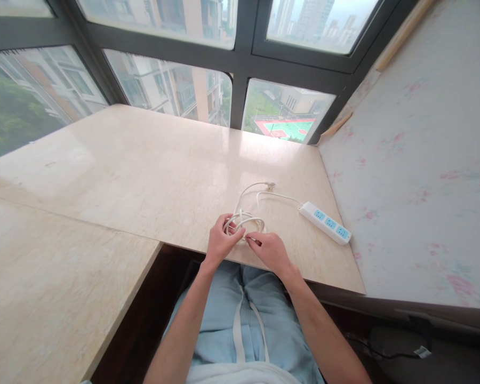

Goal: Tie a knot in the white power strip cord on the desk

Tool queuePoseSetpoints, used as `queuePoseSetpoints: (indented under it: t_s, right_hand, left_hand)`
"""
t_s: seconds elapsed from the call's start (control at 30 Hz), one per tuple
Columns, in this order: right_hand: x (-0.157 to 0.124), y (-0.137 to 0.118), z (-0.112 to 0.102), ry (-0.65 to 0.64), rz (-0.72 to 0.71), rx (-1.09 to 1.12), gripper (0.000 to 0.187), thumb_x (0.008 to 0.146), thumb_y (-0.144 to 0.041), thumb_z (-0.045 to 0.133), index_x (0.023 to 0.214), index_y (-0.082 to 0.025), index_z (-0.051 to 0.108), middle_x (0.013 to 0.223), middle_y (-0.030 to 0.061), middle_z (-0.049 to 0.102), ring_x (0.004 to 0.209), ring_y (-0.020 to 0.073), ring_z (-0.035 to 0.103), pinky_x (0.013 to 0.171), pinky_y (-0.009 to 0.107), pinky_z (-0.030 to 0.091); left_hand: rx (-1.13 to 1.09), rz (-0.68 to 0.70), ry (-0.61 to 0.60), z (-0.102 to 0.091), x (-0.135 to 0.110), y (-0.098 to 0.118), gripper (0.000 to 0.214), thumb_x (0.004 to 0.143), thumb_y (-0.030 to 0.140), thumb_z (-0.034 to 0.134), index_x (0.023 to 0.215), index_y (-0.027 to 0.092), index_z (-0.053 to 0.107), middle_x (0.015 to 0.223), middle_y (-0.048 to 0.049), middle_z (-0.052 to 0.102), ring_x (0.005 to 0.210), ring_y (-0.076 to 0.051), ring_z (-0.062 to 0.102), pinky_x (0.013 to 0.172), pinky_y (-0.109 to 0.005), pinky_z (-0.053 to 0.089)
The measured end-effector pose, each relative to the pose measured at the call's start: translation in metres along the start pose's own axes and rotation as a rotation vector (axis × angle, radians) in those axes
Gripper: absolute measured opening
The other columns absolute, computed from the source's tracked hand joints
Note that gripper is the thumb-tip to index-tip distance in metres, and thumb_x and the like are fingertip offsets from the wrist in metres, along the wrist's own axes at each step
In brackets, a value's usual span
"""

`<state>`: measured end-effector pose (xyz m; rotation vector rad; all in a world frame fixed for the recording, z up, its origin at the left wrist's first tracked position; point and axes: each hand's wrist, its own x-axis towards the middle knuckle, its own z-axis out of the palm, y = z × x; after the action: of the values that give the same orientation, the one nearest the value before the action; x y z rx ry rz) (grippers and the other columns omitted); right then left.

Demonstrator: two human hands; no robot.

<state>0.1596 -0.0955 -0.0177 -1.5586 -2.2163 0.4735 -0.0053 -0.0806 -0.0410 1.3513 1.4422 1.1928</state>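
Blue trousers (216, 314) are showing below; our left hand (220, 240) is grasping the coiled cord (251, 219), our right hand (271, 252) is pinching a thin strand (247, 238); right of both, the power strip (325, 223) is lying diagonally.

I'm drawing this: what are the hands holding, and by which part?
The left hand holds the coiled white cord at its left side; what the right hand pinches beside it is unclear.

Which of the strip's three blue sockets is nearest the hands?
On the power strip, the first socket after the cord; the middle socket and last socket sit farther from the right hand.
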Motion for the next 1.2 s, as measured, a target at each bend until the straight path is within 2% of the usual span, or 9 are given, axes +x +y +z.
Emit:
queuePoseSetpoints:
  t_s: [0.2, 0.33, 0.5, 0.67, 0.83, 0.93, 1.03, 1.1, 1.2]
  right_hand:
    - [-0.002, 0.006, -0.005, -0.043, 0.006, -0.065, 0.021, 0.093, -0.03, 0.05, 0.094, -0.025, 0.071, 0.073, 0.0044, 0.073, 0.063, 0.0193, 0.066, 0.057, 0.026, 0.036]
    - [-0.008, 0.016, -0.01, 0.044, 0.042, 0.267, 0.024, 0.095, -0.034, 0.047, 0.094, -0.023, 0.067, 0.077, 0.0027, 0.07, 0.065, 0.017, 0.063, 0.06, 0.025, 0.04]
    - [-0.016, 0.04, -0.015, 0.103, 0.162, 0.694, 0.028, 0.091, -0.045, 0.051, 0.092, -0.02, 0.063, 0.061, -0.0021, 0.055, 0.053, 0.0132, 0.05, 0.052, 0.025, 0.039]
    - [-0.019, 0.072, -0.016, 0.281, 0.246, 0.903, 0.027, 0.087, -0.048, 0.056, 0.085, -0.021, 0.058, 0.06, -0.0027, 0.053, 0.056, 0.0136, 0.05, 0.055, 0.026, 0.043]
    - [-0.021, 0.09, -0.027, 0.175, 0.248, 0.681, 0.031, 0.087, -0.05, 0.055, 0.085, -0.02, 0.064, 0.074, 0.0029, 0.061, 0.067, 0.0173, 0.057, 0.062, 0.03, 0.048]
    - [-0.024, 0.08, -0.038, 0.282, 0.167, 0.402, 0.029, 0.089, -0.045, 0.056, 0.093, -0.021, 0.07, 0.087, 0.0066, 0.061, 0.081, 0.0211, 0.058, 0.073, 0.035, 0.05]
    - [-0.029, 0.052, -0.046, 0.41, 0.035, 0.205, 0.022, 0.092, -0.037, 0.055, 0.099, -0.023, 0.07, 0.09, 0.0072, 0.056, 0.087, 0.0217, 0.057, 0.081, 0.038, 0.049]
    - [-0.029, 0.028, -0.045, 0.343, -0.095, 0.146, 0.018, 0.092, -0.032, 0.056, 0.1, -0.024, 0.069, 0.088, 0.0068, 0.057, 0.086, 0.0213, 0.057, 0.08, 0.037, 0.048]
    - [-0.023, 0.0, -0.03, 0.137, -0.218, 0.045, 0.015, 0.088, -0.031, 0.063, 0.101, -0.024, 0.068, 0.089, 0.0065, 0.06, 0.086, 0.0221, 0.056, 0.079, 0.037, 0.047]
  left_hand:
    - [-0.035, -0.035, 0.041, 0.003, 0.0, 0.001, 0.047, 0.07, 0.037, 0.073, 0.109, 0.016, 0.057, 0.082, -0.0007, 0.062, 0.066, -0.012, 0.059, 0.064, -0.025, 0.051]
    - [-0.027, -0.031, 0.07, 0.006, -0.001, -0.002, 0.049, 0.072, 0.04, 0.072, 0.112, 0.016, 0.057, 0.083, -0.0013, 0.063, 0.064, -0.012, 0.058, 0.063, -0.024, 0.051]
    - [0.0, -0.026, 0.093, 0.007, -0.001, -0.004, 0.05, 0.073, 0.042, 0.071, 0.114, 0.016, 0.057, 0.087, -0.0031, 0.065, 0.065, -0.012, 0.06, 0.063, -0.025, 0.052]
    - [0.047, -0.016, 0.102, 0.01, -0.001, -0.001, 0.047, 0.074, 0.039, 0.07, 0.113, 0.016, 0.058, 0.092, -0.0047, 0.067, 0.065, -0.013, 0.061, 0.066, -0.027, 0.052]
    - [0.143, 0.003, 0.146, 0.016, -0.002, -0.001, 0.043, 0.074, 0.033, 0.069, 0.112, 0.018, 0.058, 0.093, -0.0042, 0.068, 0.065, -0.013, 0.061, 0.069, -0.028, 0.052]
    - [0.182, 0.016, 0.175, 0.019, -0.002, -0.002, 0.041, 0.074, 0.031, 0.068, 0.112, 0.019, 0.058, 0.093, -0.0037, 0.068, 0.066, -0.013, 0.061, 0.07, -0.028, 0.051]
    - [0.206, 0.028, 0.189, 0.02, -0.003, -0.002, 0.04, 0.074, 0.03, 0.067, 0.111, 0.019, 0.059, 0.092, -0.0032, 0.068, 0.065, -0.013, 0.06, 0.07, -0.027, 0.05]
    - [0.213, 0.036, 0.19, 0.02, -0.003, -0.002, 0.04, 0.075, 0.03, 0.067, 0.112, 0.019, 0.059, 0.092, -0.0031, 0.068, 0.065, -0.012, 0.06, 0.069, -0.027, 0.05]
    - [0.211, 0.039, 0.183, 0.018, -0.004, -0.003, 0.04, 0.075, 0.031, 0.067, 0.113, 0.019, 0.058, 0.091, -0.0029, 0.068, 0.064, -0.012, 0.06, 0.069, -0.027, 0.05]
